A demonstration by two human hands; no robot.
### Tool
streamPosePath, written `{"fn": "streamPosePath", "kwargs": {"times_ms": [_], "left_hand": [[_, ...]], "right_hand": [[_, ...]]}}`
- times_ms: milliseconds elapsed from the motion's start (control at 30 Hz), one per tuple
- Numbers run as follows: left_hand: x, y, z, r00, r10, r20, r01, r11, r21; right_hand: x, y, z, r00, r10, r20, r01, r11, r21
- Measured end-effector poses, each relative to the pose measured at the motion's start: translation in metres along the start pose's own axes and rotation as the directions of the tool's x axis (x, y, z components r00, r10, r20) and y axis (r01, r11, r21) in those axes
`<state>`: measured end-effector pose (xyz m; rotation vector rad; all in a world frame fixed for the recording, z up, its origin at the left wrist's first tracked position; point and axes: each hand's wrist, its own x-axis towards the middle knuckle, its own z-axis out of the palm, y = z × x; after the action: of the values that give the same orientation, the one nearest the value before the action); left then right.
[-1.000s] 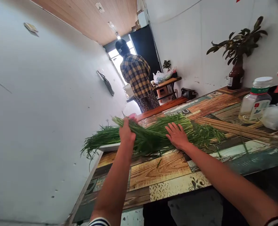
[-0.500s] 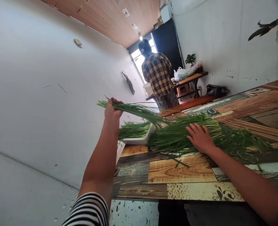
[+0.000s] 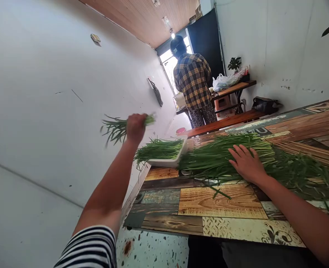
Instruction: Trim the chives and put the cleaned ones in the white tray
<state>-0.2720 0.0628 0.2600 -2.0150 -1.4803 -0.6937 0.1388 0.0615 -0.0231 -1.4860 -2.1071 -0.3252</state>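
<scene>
My left hand (image 3: 135, 127) is raised off the table's left end, fist closed round a small bunch of green chives (image 3: 114, 128) that sticks out on both sides of it, blurred by motion. Just below and right of it a white tray (image 3: 168, 162) holds more chives (image 3: 158, 147). My right hand (image 3: 246, 164) lies flat, fingers spread, on a big pile of chives (image 3: 222, 154) spread over the patterned wooden table (image 3: 217, 204).
A bundle of thin bamboo skewers (image 3: 309, 152) lies behind the pile at the right. A person in a plaid shirt (image 3: 193, 83) stands with their back to me at a far counter with plastic bags (image 3: 225, 80). A white wall runs along the left.
My left hand has pulled a bunch of chives out of the pile, lifted it and swung it left past the white tray. My right hand has stayed flat on the pile.
</scene>
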Motion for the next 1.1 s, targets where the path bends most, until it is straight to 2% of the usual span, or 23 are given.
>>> {"fn": "streamPosePath", "kwargs": {"times_ms": [100,167,233,300,400,467,533,667,733,800,900,933,1000,1100], "left_hand": [[-0.028,-0.003,0.040,0.991,0.076,0.109,-0.083,0.995,0.062],[-0.039,-0.008,0.060,0.964,0.142,0.226,-0.182,0.969,0.168],[-0.042,-0.019,0.070,0.938,0.166,0.303,-0.249,0.934,0.258],[-0.037,-0.035,0.074,0.929,0.171,0.327,-0.275,0.912,0.304],[-0.023,-0.055,0.080,0.925,0.172,0.340,-0.277,0.916,0.291],[-0.018,-0.058,0.092,0.922,0.143,0.360,-0.235,0.946,0.225],[-0.021,-0.049,0.114,0.913,0.100,0.396,-0.159,0.980,0.119],[-0.051,-0.018,0.164,0.882,0.018,0.470,0.057,0.988,-0.144],[-0.066,-0.009,0.179,0.854,-0.030,0.519,0.175,0.956,-0.234],[-0.072,-0.008,0.183,0.810,-0.028,0.585,0.235,0.930,-0.281],[-0.066,-0.016,0.176,0.748,0.019,0.663,0.239,0.925,-0.296],[-0.064,-0.018,0.173,0.748,0.011,0.663,0.231,0.933,-0.276],[-0.061,-0.016,0.169,0.777,-0.039,0.628,0.196,0.963,-0.182],[-0.069,-0.004,0.167,0.802,-0.095,0.589,0.124,0.992,-0.008]], "right_hand": [[-0.001,0.000,0.000,1.000,-0.011,-0.022,0.010,1.000,-0.017],[-0.002,0.000,0.001,0.999,-0.021,-0.031,0.020,0.999,-0.029],[-0.003,0.002,0.003,0.999,-0.017,-0.038,0.016,0.999,-0.039],[-0.005,0.003,0.005,0.999,-0.012,-0.044,0.011,0.999,-0.042],[-0.006,0.004,0.006,0.999,-0.008,-0.045,0.006,0.999,-0.040],[-0.006,0.004,0.004,0.999,-0.028,-0.035,0.027,0.999,-0.031],[-0.006,0.003,0.000,0.999,-0.042,-0.035,0.041,0.999,-0.019],[-0.004,-0.001,-0.008,0.998,-0.038,-0.051,0.037,0.999,-0.011],[-0.004,-0.003,-0.009,0.998,-0.034,-0.060,0.033,0.999,-0.013],[-0.004,-0.005,-0.009,0.997,-0.031,-0.071,0.030,0.999,-0.013],[-0.004,-0.006,-0.010,0.997,-0.028,-0.074,0.028,1.000,-0.008],[-0.003,-0.007,-0.011,0.997,-0.028,-0.075,0.028,1.000,-0.007],[-0.001,-0.009,-0.014,0.996,-0.033,-0.077,0.033,0.999,-0.005],[0.005,-0.013,-0.024,0.997,-0.040,-0.063,0.041,0.999,0.015]]}}
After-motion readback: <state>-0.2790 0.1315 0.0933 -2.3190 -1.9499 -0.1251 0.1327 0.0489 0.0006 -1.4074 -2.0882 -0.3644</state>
